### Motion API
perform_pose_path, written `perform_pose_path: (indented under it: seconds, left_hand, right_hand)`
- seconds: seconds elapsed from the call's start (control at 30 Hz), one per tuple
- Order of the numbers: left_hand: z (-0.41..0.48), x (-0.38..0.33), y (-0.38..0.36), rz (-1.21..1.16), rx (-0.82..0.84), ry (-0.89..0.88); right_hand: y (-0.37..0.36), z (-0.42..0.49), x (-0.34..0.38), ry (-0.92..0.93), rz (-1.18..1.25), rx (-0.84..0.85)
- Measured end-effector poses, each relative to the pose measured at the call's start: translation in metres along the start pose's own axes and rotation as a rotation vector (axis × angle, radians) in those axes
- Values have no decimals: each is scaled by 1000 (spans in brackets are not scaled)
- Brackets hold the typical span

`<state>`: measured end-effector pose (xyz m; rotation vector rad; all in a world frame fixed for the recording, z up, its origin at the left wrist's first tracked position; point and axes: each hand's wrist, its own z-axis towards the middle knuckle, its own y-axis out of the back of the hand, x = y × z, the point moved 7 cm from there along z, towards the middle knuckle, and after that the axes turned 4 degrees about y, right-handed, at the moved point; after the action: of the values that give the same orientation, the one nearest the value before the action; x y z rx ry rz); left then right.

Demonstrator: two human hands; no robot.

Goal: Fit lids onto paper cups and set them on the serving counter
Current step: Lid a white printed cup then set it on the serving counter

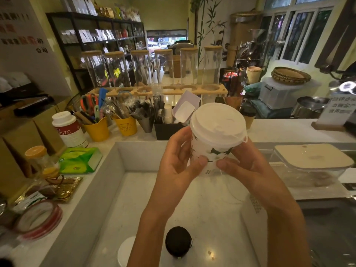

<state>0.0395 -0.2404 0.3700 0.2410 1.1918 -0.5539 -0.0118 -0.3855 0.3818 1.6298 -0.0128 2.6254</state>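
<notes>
Paper cup (210, 151): white with a dark leaf print, held up in mid-air at the centre of the frame, tilted so its top leans toward the viewer.
Lid (218, 124): white plastic, seated on the cup's mouth; at the right edge a small tab sticks out past the rim.
Left hand (177, 157): cupped round the cup's left side, fingers (180, 137) curled behind it and thumb pressed on the front wall, so it is grasping the cup.
Right hand (244, 160): wrapped round the cup's lower right, thumb on the front just beside the left thumb, also gripping the cup.
Bench (123, 199): pale sunken worktop below the hands, filling the lower middle of the frame.
Black-lidded cup (178, 241): stands on the bench at the bottom centre, between the forearms.
Serving counter (285, 130): raised white ledge behind the cup, right of centre.
Brown cup with black lid (248, 116): sits on that ledge, just right of the held cup.
Yellow buckets (126, 126): hold utensils, left of centre.
</notes>
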Motion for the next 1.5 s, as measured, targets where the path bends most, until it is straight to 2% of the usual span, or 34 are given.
perform_pose_path:
  seconds: [0.23, 0.43, 0.63, 0.83, 0.97, 1.07, 1.17, 1.33, 1.5]
  left_hand:
    - [6, 25, -11, 58, -9, 157]
    - [18, 55, -49, 25, 86, 314]
    - [62, 65, -128, 26, 118, 266]
    - [181, 78, -233, 93, 200, 173]
    - [266, 137, -299, 132, 228, 254]
    - [311, 191, -332, 190, 217, 323]
    - [344, 243, -347, 237, 248, 394]
    - [364, 308, -343, 311, 380, 399]
    - [373, 357, -333, 312, 297, 389]
  right_hand:
    - [10, -9, -20, -136, -117, -63]
    - [56, -32, -21, -218, -75, -163]
    - [152, -31, -10, -274, -159, -74]
    - [299, 20, 7, -205, -383, -129]
    - [390, 76, -45, -236, -409, -145]
    - [444, 103, -117, -299, -405, -162]
    - [484, 120, -188, -356, -501, -209]
    - [505, 135, -261, -374, -523, -226]
    - [501, 140, -291, -334, -507, -233]
